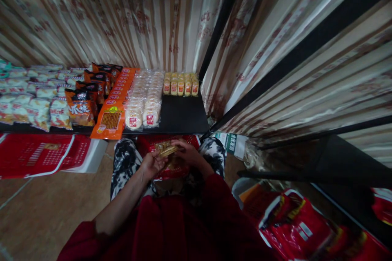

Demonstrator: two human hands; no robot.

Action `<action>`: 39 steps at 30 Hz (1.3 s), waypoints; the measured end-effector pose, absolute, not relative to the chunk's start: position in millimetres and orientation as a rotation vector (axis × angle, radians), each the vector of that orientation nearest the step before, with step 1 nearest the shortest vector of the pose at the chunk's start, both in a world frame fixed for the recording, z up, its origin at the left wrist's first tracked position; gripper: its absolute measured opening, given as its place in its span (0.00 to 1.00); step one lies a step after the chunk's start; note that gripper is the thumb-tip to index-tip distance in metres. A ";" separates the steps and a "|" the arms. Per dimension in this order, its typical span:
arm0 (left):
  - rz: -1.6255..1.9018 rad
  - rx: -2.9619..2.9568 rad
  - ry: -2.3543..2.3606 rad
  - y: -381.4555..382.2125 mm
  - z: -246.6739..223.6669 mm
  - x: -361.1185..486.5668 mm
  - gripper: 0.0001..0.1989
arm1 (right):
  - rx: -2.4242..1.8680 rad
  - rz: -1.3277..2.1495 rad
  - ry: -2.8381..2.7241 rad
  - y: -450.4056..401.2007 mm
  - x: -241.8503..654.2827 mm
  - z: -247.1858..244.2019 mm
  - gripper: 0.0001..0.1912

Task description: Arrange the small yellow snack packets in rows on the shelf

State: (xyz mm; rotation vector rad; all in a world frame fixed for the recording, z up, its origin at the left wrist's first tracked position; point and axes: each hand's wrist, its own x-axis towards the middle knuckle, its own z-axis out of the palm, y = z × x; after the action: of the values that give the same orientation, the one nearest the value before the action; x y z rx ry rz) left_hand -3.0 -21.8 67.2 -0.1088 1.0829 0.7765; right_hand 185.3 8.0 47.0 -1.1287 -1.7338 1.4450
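- I see the left hand (153, 164) pinching small golden packets (167, 150) over the red basket (193, 140).
- The right hand (187, 153) curls against them; in this dimness I can't tell its exact grip.
- I'd call this step two-handed packet handling; the next move calls for steadiness.

The held packet (168, 151) is golden, the shelf (183, 114) black, the trousers (125, 161) mottled black and white.
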 end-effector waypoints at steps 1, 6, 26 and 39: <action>0.767 -0.119 1.066 -22.4 67.4 -3.1 0.09 | -1.118 1.506 -1.700 8.7 186.4 50.5 0.16; 0.771 -0.135 1.012 -24.0 69.9 -0.5 0.10 | -1.105 1.711 -1.540 11.0 187.6 63.4 0.18; 0.725 -0.071 0.968 -33.1 70.5 9.7 0.16 | -1.324 1.620 -1.327 10.2 172.2 62.1 0.13; 0.790 -0.048 1.052 -24.3 73.0 4.8 0.14 | -1.489 1.487 -1.258 -1.3 171.9 49.7 0.17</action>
State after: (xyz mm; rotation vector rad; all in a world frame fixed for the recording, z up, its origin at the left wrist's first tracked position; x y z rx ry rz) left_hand 4.8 -24.3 73.0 -0.0478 1.0517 0.7900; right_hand 171.9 -1.3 49.7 -1.4894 -1.2578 1.4869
